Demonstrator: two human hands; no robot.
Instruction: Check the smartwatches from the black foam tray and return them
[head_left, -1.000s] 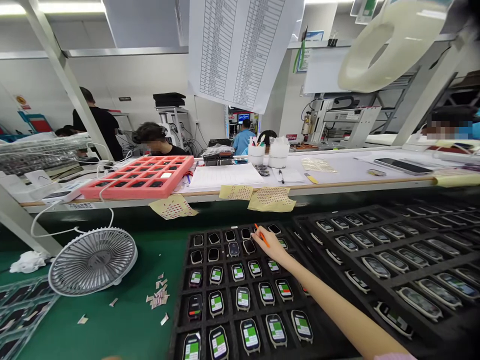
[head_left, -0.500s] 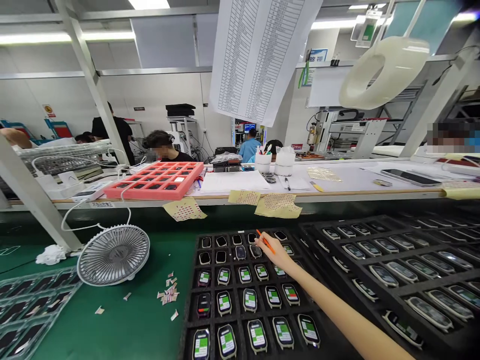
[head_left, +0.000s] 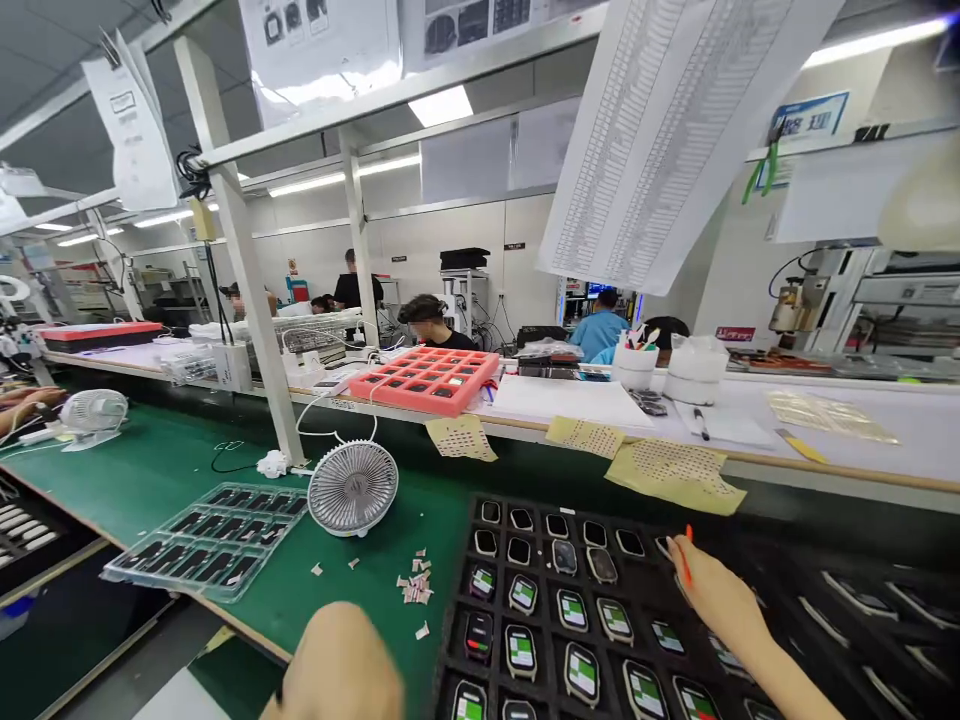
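My right hand (head_left: 709,580) is closed around a thin orange stick-like tool (head_left: 688,560); its kind is unclear. The hand is over the right side of a black foam tray (head_left: 448,640), near the back. Strapless smartwatches (head_left: 582,672) fill its slots, several with lit green-and-white screens and those at the back dark. One watch (head_left: 663,545) lies right by the fingertips, partly covered. Low in the view, my left hand (head_left: 341,660) is close to the camera and smeared by motion, its fingers not readable, above the table's front edge.
A small round fan (head_left: 353,488) stands left of the foam tray, with paper scraps (head_left: 415,583) between them. Further left is a clear plastic tray (head_left: 112,572) of dark parts. A shelf behind carries a red foam tray (head_left: 420,400). More watch trays (head_left: 817,640) lie right.
The view has turned left. My right hand has moved from the foam tray's back middle to its right side, still holding the orange tool. My left hand has come into view.
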